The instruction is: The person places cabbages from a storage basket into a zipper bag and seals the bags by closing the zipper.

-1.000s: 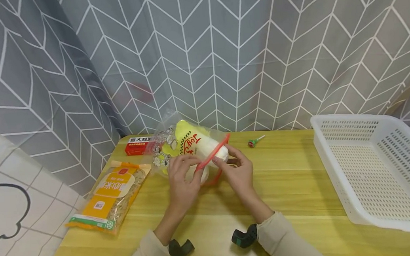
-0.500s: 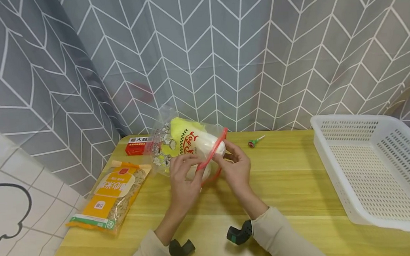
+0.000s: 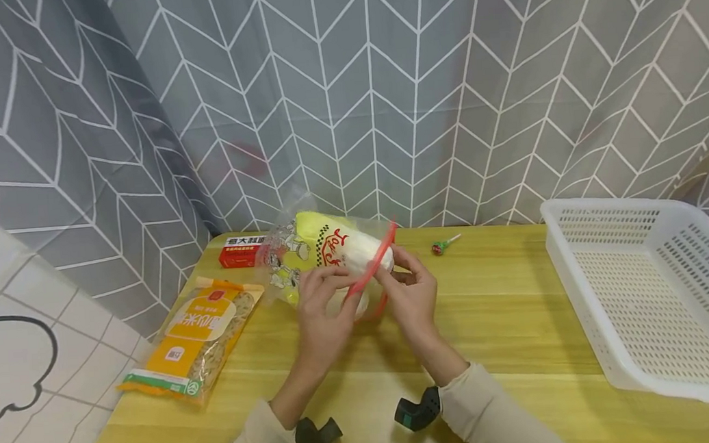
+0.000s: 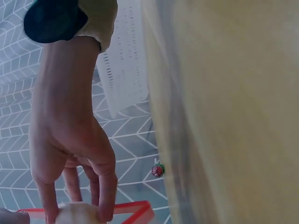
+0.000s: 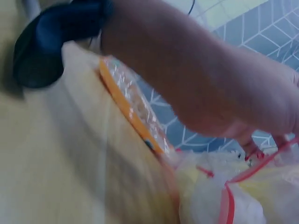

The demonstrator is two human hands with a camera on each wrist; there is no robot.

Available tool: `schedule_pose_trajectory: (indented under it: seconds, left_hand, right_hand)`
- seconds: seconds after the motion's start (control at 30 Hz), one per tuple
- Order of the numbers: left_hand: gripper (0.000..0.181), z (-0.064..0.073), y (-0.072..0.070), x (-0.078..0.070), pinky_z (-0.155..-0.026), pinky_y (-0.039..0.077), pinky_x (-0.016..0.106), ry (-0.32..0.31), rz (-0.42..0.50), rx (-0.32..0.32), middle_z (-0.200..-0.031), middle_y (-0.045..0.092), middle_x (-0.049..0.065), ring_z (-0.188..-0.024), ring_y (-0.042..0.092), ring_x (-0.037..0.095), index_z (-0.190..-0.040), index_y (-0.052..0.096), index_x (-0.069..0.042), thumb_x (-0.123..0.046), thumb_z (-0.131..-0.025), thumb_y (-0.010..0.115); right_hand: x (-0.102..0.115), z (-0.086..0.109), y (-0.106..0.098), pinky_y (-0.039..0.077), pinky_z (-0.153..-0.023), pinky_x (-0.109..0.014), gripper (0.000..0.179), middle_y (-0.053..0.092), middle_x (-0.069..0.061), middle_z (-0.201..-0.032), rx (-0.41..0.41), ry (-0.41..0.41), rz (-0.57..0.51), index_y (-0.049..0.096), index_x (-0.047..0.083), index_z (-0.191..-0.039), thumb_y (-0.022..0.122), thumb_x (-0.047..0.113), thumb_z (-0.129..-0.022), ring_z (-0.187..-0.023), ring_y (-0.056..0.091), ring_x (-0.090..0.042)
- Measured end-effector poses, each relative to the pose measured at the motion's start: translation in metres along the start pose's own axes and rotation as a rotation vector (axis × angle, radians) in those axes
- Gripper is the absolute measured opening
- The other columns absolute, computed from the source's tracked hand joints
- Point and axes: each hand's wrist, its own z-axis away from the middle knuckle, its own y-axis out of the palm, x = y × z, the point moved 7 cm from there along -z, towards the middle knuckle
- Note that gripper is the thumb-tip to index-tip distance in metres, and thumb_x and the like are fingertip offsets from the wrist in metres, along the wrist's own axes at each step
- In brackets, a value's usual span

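A clear plastic zip bag [image 3: 278, 254] with a red zip edge [image 3: 373, 269], red lettering and cartoon prints lies tilted at the middle back of the table. Yellow and white soft-looking contents [image 3: 363, 250] fill it, with a rounded white end at the mouth. My left hand [image 3: 326, 313] pinches the lower part of the red edge between thumb and fingers. On the other side, my right hand [image 3: 412, 296] has its thumb at the red edge and its fingers behind the white end, gripping there. In the left wrist view fingers surround this white end [image 4: 77, 213].
An orange bag of grain-like food [image 3: 192, 339] lies at left, and a red and white box [image 3: 239, 252] stands behind it. A lollipop [image 3: 445, 244] lies right of the zip bag. A white plastic basket [image 3: 650, 297] stands at far right. A patterned curtain [image 3: 370, 97] hangs behind.
Both hands keep their hold on the zip bag. Its mouth and contents shift slightly, first a little up and left, then back down and right.
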Motion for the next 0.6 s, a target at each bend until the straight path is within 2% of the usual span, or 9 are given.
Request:
schedule_pose_trajectory:
  seconds: [0.1,0.13,0.17,0.23,0.37,0.43,0.6]
  left_hand:
    - [0.012,0.003,0.003,0.000,-0.096,0.037,0.033,-0.008,-0.015,0.017,-0.107,0.069,0.004,-0.107,0.052,0.024,-0.094,0.078,-0.012,-0.005,-0.084,0.080]
    - [0.012,0.003,0.004,0.000,-0.095,0.037,0.034,-0.004,-0.014,0.017,-0.107,0.070,0.005,-0.107,0.052,0.024,-0.093,0.078,-0.012,-0.005,-0.084,0.081]
    - [0.012,0.003,0.004,-0.001,-0.095,0.037,0.034,0.002,-0.009,0.016,-0.107,0.070,0.005,-0.107,0.052,0.025,-0.093,0.078,-0.011,-0.004,-0.083,0.081]
    - [0.012,0.003,0.005,-0.004,-0.095,0.037,0.033,0.008,0.004,0.011,-0.107,0.069,0.005,-0.106,0.052,0.025,-0.092,0.078,-0.011,-0.004,-0.083,0.081]
    - [0.011,0.002,0.004,-0.009,-0.096,0.037,0.033,0.024,0.026,0.006,-0.106,0.069,0.006,-0.107,0.052,0.025,-0.092,0.078,-0.010,-0.004,-0.083,0.081]
    - [0.011,0.002,0.004,-0.009,-0.097,0.038,0.033,0.021,0.025,0.003,-0.106,0.069,0.006,-0.108,0.052,0.025,-0.092,0.078,-0.011,-0.005,-0.084,0.081]
    - [0.012,0.006,0.013,-0.004,-0.097,0.039,0.037,0.001,0.003,0.029,-0.107,0.070,0.006,-0.109,0.053,0.024,-0.094,0.078,-0.012,-0.006,-0.084,0.080]
  right_hand:
    - [-0.010,0.006,0.001,0.058,-0.068,-0.021,0.040,0.068,0.001,-0.104,-0.016,0.105,-0.048,0.073,0.011,-0.122,0.083,0.012,-0.084,-0.078,0.069,-0.009]
    - [-0.011,0.006,0.002,0.058,-0.070,-0.021,0.040,0.067,0.001,-0.105,-0.015,0.101,-0.069,0.072,0.009,-0.124,0.081,0.009,-0.085,-0.080,0.069,-0.009]
    - [-0.011,0.007,0.002,0.059,-0.073,-0.021,0.041,0.067,0.000,-0.107,-0.012,0.081,-0.087,0.072,0.009,-0.124,0.081,0.005,-0.084,-0.084,0.069,-0.011]
    - [-0.008,0.007,0.003,0.059,-0.078,-0.021,0.044,0.067,-0.003,-0.113,0.011,-0.010,-0.084,0.071,0.009,-0.125,0.079,-0.001,-0.084,-0.093,0.068,-0.013]
    - [-0.003,0.005,0.003,0.058,-0.087,-0.022,0.048,0.064,-0.009,-0.123,0.086,-0.195,-0.004,0.070,0.008,-0.127,0.080,-0.004,-0.082,-0.106,0.065,-0.016]
    - [-0.005,0.003,-0.002,0.059,-0.085,-0.022,0.049,0.064,-0.011,-0.123,0.103,-0.205,0.017,0.070,0.008,-0.127,0.082,-0.003,-0.081,-0.104,0.066,-0.015]
    - [-0.016,-0.005,-0.023,0.058,-0.075,-0.018,0.050,0.067,-0.013,-0.122,0.095,-0.128,0.059,0.071,0.009,-0.128,0.084,0.001,-0.080,-0.092,0.069,-0.007]
